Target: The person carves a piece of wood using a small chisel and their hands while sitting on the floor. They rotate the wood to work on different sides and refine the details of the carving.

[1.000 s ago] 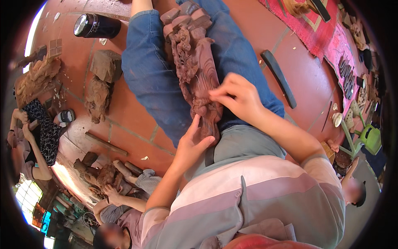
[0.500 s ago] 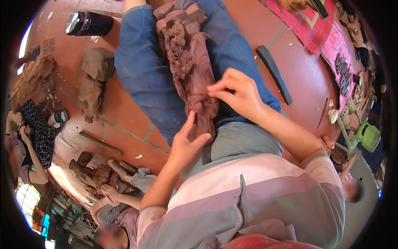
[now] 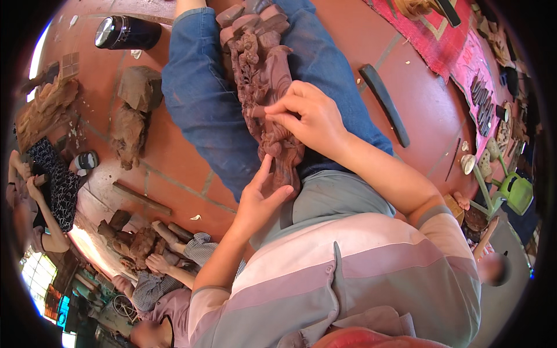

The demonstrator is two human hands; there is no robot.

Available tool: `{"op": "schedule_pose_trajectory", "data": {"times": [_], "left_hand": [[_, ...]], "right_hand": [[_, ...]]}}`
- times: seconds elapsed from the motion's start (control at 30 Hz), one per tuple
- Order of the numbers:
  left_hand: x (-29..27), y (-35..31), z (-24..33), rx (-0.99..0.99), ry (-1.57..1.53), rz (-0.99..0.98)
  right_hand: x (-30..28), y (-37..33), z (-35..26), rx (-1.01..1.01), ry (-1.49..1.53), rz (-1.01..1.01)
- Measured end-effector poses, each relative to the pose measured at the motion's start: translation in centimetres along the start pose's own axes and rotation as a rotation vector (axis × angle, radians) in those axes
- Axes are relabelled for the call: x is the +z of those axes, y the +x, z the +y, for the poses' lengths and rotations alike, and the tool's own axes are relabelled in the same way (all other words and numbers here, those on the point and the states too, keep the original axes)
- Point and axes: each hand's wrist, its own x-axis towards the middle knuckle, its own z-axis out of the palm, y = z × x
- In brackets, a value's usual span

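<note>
A long reddish-brown wood carving (image 3: 271, 75), with dense openwork along its left side and smoother wavy grooves on the right, lies lengthwise between my thighs. My left hand (image 3: 259, 200) steadies its near end, index finger and thumb spread against the wood; the other fingers are hidden. Over the middle of the carving, my right hand (image 3: 310, 116) is closed in a pinch. A small flat reddish-brown piece (image 3: 257, 111) sticks out of its fingertips and touches the carved relief; its kind cannot be made out.
A dark flat bar (image 3: 384, 104) lies on the tiled floor to the right, near a red mat (image 3: 429, 43). On the left are a dark cylindrical flask (image 3: 130, 33), rough wood blocks (image 3: 138, 90) and a wooden stick (image 3: 141, 198). Other people sit at work left and right.
My right hand has moved left and slightly away from me, from the carving's smooth right side onto its middle relief. My left hand stays in place.
</note>
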Motion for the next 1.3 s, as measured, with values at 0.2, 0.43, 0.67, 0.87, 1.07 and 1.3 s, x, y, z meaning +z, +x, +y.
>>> {"op": "schedule_pose_trajectory", "data": {"times": [0.2,0.43,0.67,0.87,1.07,1.3], "left_hand": [[0.4,0.0,-1.6,0.104,-0.009,0.04],[0.1,-0.3,-0.4,0.188,0.135,0.027],[0.5,0.0,-1.0,0.206,0.107,0.051],[0.3,0.0,-1.0,0.212,0.128,0.033],[0.1,-0.1,-0.6,0.162,0.168,0.024],[0.1,-0.2,-1.1,0.148,0.188,0.044]], "right_hand": [[-2.0,-3.9,0.6,-0.016,0.1,-0.047],[-0.1,0.1,-1.2,-0.029,0.041,-0.01],[-1.9,-4.9,0.0,-0.007,0.078,-0.08],[0.6,0.0,-2.0,-0.165,-0.129,0.037],[-1.3,-3.9,-0.1,-0.034,0.041,0.027],[-0.6,-2.0,-0.7,-0.143,-0.096,0.015]]}}
